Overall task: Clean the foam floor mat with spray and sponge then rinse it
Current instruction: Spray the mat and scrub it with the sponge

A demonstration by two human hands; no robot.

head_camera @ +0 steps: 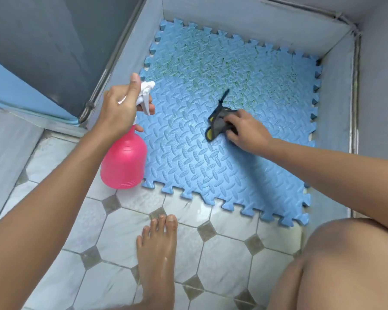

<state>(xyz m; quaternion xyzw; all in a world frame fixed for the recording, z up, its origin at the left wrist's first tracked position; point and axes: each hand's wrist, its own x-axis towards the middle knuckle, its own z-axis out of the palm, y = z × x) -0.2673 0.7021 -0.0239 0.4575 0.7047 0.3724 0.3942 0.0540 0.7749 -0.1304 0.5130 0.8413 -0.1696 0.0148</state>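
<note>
A blue foam mat (211, 157) with puzzle-cut edges lies on the floor, filling a corner. Green specks cover its far half. My left hand (119, 110) grips the white trigger head of a pink spray bottle (123, 164), held in the air over the mat's left edge with the nozzle turned toward the mat. My right hand (246, 133) holds a dark grey and yellow sponge (220, 124) and presses it on the middle of the mat. A dark strap sticks up from the sponge.
Grey walls (255, 21) close in the mat at the back and on the right. Wet white floor tiles (229, 260) with grey diamonds lie in front. My bare foot (157, 253) stands on them, and my knee (345, 265) is at the lower right.
</note>
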